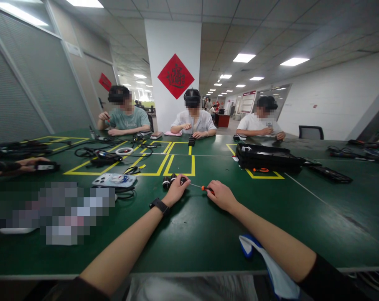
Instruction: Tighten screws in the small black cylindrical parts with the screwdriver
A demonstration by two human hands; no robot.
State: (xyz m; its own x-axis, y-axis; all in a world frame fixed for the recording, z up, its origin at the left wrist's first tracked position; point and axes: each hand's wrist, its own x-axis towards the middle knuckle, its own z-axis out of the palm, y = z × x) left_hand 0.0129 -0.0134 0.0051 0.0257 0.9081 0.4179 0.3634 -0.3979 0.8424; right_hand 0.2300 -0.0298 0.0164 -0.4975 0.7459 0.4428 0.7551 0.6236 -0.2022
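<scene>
My left hand [176,189] is closed around a small black cylindrical part [183,180] on the green table [189,234]. Just left of it stand more black parts with pale bands [166,182], close beside my fingers. In my right hand [221,195] is a screwdriver [204,188] with an orange and black handle. Its thin metal shaft points left, and the tip is at or very near the part in my left hand; exact contact is too small to tell.
A phone [114,180] and cables [98,155] lie to the left. Black trays [264,156] with an orange-handled tool [260,170] stand at the right. A blue and white strap [270,261] hangs over the near edge. Three people sit opposite; another person's hand [35,164] is far left.
</scene>
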